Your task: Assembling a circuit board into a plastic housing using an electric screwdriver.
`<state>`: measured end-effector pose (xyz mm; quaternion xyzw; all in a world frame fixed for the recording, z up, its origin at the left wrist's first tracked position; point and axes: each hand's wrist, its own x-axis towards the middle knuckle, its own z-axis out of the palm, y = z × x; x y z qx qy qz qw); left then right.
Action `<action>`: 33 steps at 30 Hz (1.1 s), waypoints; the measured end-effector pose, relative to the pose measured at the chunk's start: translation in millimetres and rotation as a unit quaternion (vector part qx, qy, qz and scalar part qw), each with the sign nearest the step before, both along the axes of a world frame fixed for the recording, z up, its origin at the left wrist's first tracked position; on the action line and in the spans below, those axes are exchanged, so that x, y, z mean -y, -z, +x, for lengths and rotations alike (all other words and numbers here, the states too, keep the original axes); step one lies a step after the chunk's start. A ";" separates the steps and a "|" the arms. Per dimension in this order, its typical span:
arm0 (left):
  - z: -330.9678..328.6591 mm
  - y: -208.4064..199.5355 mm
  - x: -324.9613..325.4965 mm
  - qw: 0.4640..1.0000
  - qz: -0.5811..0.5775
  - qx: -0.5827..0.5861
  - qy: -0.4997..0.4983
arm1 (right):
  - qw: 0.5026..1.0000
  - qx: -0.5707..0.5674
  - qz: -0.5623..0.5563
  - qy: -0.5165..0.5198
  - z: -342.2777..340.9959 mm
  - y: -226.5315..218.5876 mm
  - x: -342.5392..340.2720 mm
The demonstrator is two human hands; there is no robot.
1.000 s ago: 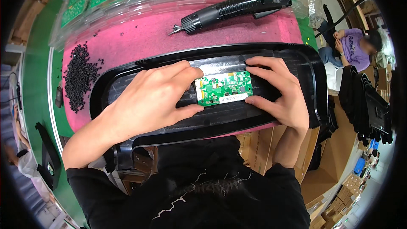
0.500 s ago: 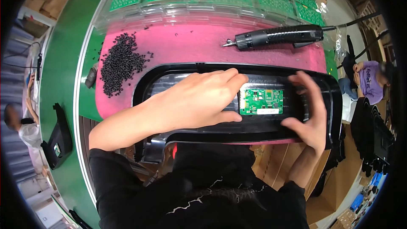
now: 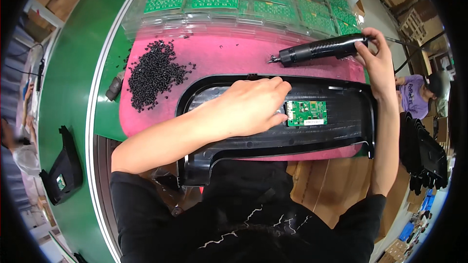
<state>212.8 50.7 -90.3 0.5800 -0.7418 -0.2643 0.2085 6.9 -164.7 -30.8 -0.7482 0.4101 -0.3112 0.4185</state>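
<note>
A black plastic housing [image 3: 253, 147] lies across the pink mat with its hollow side up. In it sits a small green circuit board [image 3: 314, 112] with a white label strip and white connectors. My left hand [image 3: 256, 104] reaches over the housing at the board's left edge. Its thumb and forefinger are apart; the other fingers curl partly out of sight. At the far right, my right hand [image 3: 378, 61] has its thumb and fingers around the rear end of a black electric screwdriver [image 3: 321, 50], whose bit points left above the mat.
A heap of small black screws [image 3: 155, 75] covers the left of the pink mat [image 3: 214, 56]. Clear trays of green boards [image 3: 214, 0] stand behind it. Another black housing [image 3: 63, 170] lies on the green bench at left. Co-workers are at both sides; several black housings [image 3: 424, 151] are stacked right.
My right hand has left the housing's right end and taken hold of the electric screwdriver. My left hand stays beside the circuit board. The housing appears slightly turned, and the view has shifted.
</note>
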 end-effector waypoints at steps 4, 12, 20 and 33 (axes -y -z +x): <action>3.3 8.6 -1.1 0.999 -0.043 -0.015 -0.006 | 0.937 0.290 -0.194 -0.019 56.4 15.4 -30.1; 9.7 -6.3 6.9 0.961 -0.188 -0.100 -0.175 | 0.916 0.335 0.108 -0.195 88.1 35.7 -57.5; 6.7 -4.2 6.9 0.921 -0.364 -0.042 -0.134 | 0.865 0.473 0.102 -0.134 59.9 -8.7 -96.6; 11.4 3.8 0.4 0.930 -0.366 -0.015 -0.020 | 0.859 0.481 0.101 -0.146 56.6 -9.9 -132.0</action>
